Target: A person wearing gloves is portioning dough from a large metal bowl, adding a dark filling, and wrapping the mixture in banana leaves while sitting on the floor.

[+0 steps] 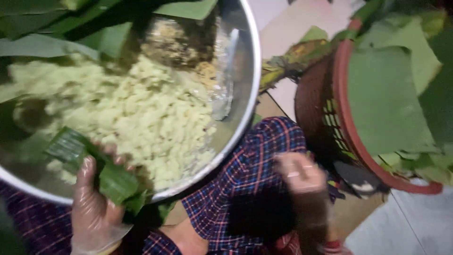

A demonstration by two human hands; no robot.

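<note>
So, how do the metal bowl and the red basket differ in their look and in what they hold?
The metal bowl is shiny, smooth and solid-walled; the red basket is dull, with slotted walls. The bowl holds a pale yellow crumbly mash and a spoon; the basket holds only large green leaves. The left hand, in a clear glove, holds a folded leaf over the bowl; the blurred right hand is beside the basket. Both are round and open.

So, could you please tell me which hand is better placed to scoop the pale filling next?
Probably the right hand: it looks empty, while the gloved left hand holds a folded green leaf.
</note>
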